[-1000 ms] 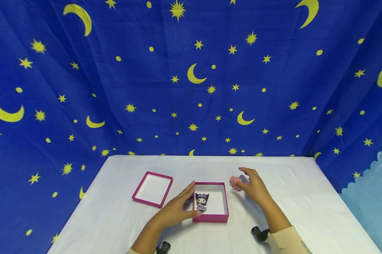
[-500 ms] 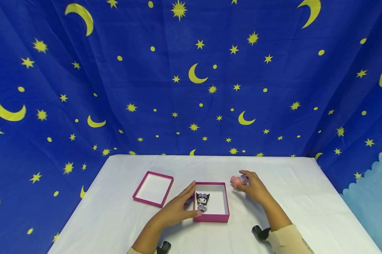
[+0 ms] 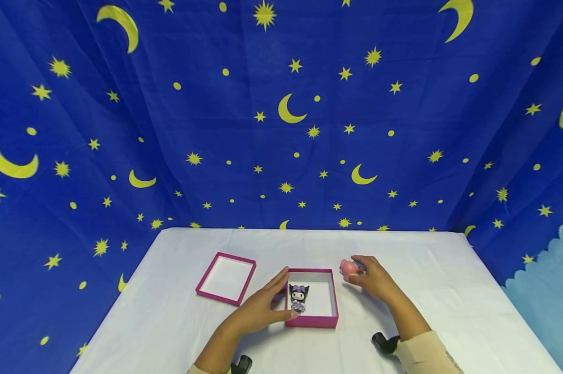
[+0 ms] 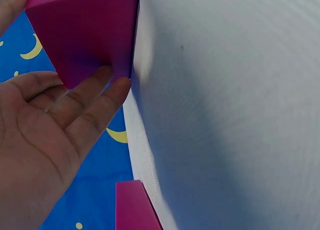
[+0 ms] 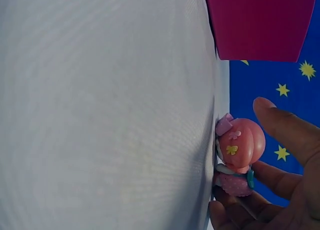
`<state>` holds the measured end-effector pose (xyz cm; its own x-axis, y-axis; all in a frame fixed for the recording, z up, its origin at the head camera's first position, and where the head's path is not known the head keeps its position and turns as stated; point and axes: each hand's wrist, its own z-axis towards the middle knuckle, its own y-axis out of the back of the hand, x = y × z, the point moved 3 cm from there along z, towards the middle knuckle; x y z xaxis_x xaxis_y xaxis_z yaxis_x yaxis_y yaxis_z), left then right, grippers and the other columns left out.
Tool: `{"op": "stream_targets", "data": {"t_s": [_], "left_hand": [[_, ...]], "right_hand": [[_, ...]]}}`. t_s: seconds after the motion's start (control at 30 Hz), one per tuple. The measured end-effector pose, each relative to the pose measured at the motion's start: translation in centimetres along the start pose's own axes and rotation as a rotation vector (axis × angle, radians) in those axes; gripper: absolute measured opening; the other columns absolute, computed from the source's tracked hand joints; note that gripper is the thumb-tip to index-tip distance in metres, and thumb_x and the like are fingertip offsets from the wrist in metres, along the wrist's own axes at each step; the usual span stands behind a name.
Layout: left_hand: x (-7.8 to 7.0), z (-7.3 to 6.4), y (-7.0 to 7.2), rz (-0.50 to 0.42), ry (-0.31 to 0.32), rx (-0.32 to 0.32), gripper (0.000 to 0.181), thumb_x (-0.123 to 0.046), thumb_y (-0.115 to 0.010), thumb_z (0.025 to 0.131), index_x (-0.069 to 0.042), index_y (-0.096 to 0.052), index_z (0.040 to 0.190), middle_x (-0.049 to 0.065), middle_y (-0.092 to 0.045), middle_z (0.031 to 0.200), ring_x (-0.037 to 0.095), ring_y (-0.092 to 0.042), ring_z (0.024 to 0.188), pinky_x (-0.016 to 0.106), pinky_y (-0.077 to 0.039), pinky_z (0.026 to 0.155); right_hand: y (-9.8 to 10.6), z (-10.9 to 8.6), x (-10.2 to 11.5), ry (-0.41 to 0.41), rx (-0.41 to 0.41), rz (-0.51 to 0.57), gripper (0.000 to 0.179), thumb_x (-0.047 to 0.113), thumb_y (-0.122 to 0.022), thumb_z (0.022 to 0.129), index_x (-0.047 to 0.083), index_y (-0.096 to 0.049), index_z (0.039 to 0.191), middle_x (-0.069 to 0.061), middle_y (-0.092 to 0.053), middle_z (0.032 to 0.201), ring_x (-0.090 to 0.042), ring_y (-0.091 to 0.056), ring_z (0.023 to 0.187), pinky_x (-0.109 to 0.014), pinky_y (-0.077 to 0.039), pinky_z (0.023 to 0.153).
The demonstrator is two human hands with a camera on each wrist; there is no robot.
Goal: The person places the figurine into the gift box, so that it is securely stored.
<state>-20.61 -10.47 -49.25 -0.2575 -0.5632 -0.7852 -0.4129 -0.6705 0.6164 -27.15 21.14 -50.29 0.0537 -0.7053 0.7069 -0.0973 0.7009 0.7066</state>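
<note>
My left hand point(image 3: 259, 308) rests against the left side of a pink box point(image 3: 311, 321) with a white inside. In the left wrist view, extended fingers point(image 4: 85, 102) touch its pink side wall. A toy figurine point(image 3: 298, 296) with black pointed ears and a purple bow lies inside, toward the box's left. Beyond the box's right back corner, my right hand point(image 3: 377, 278) has its fingers curled about a second figurine point(image 5: 243, 145) with a round pink head. It is low at the white tabletop. In the right wrist view, a gap shows between the thumb and that head.
A pink-rimmed lid point(image 3: 226, 279) lies inside up on the white tablecloth point(image 3: 403, 249), left of the box. Blue fabric point(image 3: 244, 171) with yellow moons and stars hangs behind and at the sides. Light blue cloth point(image 3: 543, 291) shows at far right.
The pink figurine has turned in my right hand, so its round pink head shows more and its teal part less. The right fingers have dipped slightly. My left hand stays at the box.
</note>
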Motion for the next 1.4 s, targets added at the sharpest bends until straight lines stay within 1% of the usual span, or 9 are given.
{"op": "stream_targets", "data": {"t_s": [0.1, 0.23, 0.4, 0.6, 0.7, 0.87, 1.1, 1.23, 1.4], "left_hand": [[0.0, 0.0, 0.0, 0.001, 0.005, 0.001, 0.098, -0.054, -0.076, 0.085, -0.027, -0.022, 0.162, -0.017, -0.009, 0.170, 0.024, -0.017, 0.158, 0.056, -0.022, 0.126], [0.0, 0.1, 0.1, 0.006, -0.008, -0.002, 0.098, -0.052, -0.076, 0.085, -0.025, -0.022, 0.162, -0.009, -0.011, 0.172, 0.026, -0.018, 0.158, 0.057, -0.022, 0.126], [0.1, 0.1, 0.0, 0.005, -0.016, 0.000, 0.098, -0.052, -0.076, 0.086, -0.023, -0.023, 0.162, -0.009, -0.010, 0.172, 0.025, -0.018, 0.158, 0.056, -0.021, 0.126], [-0.1, 0.0, 0.0, 0.012, -0.017, 0.003, 0.098, -0.053, -0.075, 0.086, -0.022, -0.022, 0.163, -0.009, -0.010, 0.172, 0.027, -0.019, 0.157, 0.058, -0.022, 0.125], [-0.1, -0.1, 0.0, 0.013, -0.008, 0.004, 0.099, -0.053, -0.075, 0.086, -0.023, -0.021, 0.163, -0.008, -0.010, 0.172, 0.026, -0.019, 0.157, 0.057, -0.021, 0.126], [-0.2, 0.0, 0.1, 0.013, -0.010, 0.005, 0.099, -0.053, -0.076, 0.086, -0.022, -0.022, 0.163, -0.008, -0.010, 0.172, 0.026, -0.018, 0.158, 0.057, -0.021, 0.126], [-0.2, -0.1, 0.1, 0.015, -0.024, 0.002, 0.098, -0.052, -0.075, 0.087, -0.020, -0.022, 0.162, -0.015, -0.009, 0.170, 0.026, -0.018, 0.158, 0.058, -0.021, 0.125], [-0.2, -0.1, 0.2, 0.012, -0.027, -0.003, 0.097, -0.051, -0.075, 0.087, -0.020, -0.022, 0.162, -0.014, -0.011, 0.171, 0.027, -0.019, 0.157, 0.059, -0.021, 0.125], [-0.3, -0.1, 0.1, 0.004, -0.022, -0.008, 0.097, -0.050, -0.076, 0.087, -0.020, -0.023, 0.162, -0.008, -0.013, 0.172, 0.027, -0.020, 0.157, 0.059, -0.022, 0.125]], "right_hand": [[0.1, 0.0, 0.0, 0.009, -0.009, -0.002, 0.069, 0.025, -0.082, 0.083, -0.001, -0.055, 0.140, -0.029, -0.053, 0.137, -0.039, -0.057, 0.119, -0.060, -0.046, 0.105], [0.0, 0.0, 0.0, 0.007, -0.017, -0.004, 0.068, 0.023, -0.084, 0.080, -0.003, -0.055, 0.137, -0.029, -0.053, 0.135, -0.039, -0.058, 0.117, -0.060, -0.047, 0.104], [-0.2, 0.1, -0.2, -0.018, -0.019, -0.015, 0.064, 0.017, -0.084, 0.080, -0.003, -0.054, 0.134, -0.028, -0.052, 0.134, -0.039, -0.057, 0.119, -0.060, -0.046, 0.105], [-0.1, 0.1, -0.2, -0.006, -0.040, -0.035, 0.059, 0.013, -0.083, 0.080, -0.003, -0.056, 0.130, -0.028, -0.053, 0.132, -0.040, -0.057, 0.118, -0.060, -0.045, 0.106], [0.0, 0.1, -0.2, -0.007, -0.045, -0.039, 0.057, 0.014, -0.082, 0.081, -0.003, -0.057, 0.130, -0.028, -0.054, 0.131, -0.038, -0.058, 0.115, -0.059, -0.046, 0.104], [0.1, 0.0, -0.4, 0.018, -0.060, -0.013, 0.052, 0.013, -0.080, 0.083, -0.004, -0.059, 0.127, -0.030, -0.055, 0.129, -0.034, -0.058, 0.107, -0.053, -0.049, 0.097], [0.3, -0.4, -0.3, 0.051, -0.081, 0.039, 0.049, 0.013, -0.077, 0.085, -0.005, -0.059, 0.127, -0.025, -0.057, 0.130, -0.030, -0.063, 0.106, -0.044, -0.052, 0.094], [0.2, -0.6, -0.1, 0.052, -0.064, 0.078, 0.047, 0.014, -0.075, 0.089, -0.003, -0.057, 0.130, -0.025, -0.058, 0.133, -0.033, -0.066, 0.110, -0.046, -0.055, 0.097], [0.2, -1.1, 0.3, 0.039, -0.037, 0.107, 0.048, 0.016, -0.069, 0.094, -0.001, -0.053, 0.137, -0.027, -0.054, 0.141, -0.039, -0.064, 0.117, -0.052, -0.054, 0.100]]}}
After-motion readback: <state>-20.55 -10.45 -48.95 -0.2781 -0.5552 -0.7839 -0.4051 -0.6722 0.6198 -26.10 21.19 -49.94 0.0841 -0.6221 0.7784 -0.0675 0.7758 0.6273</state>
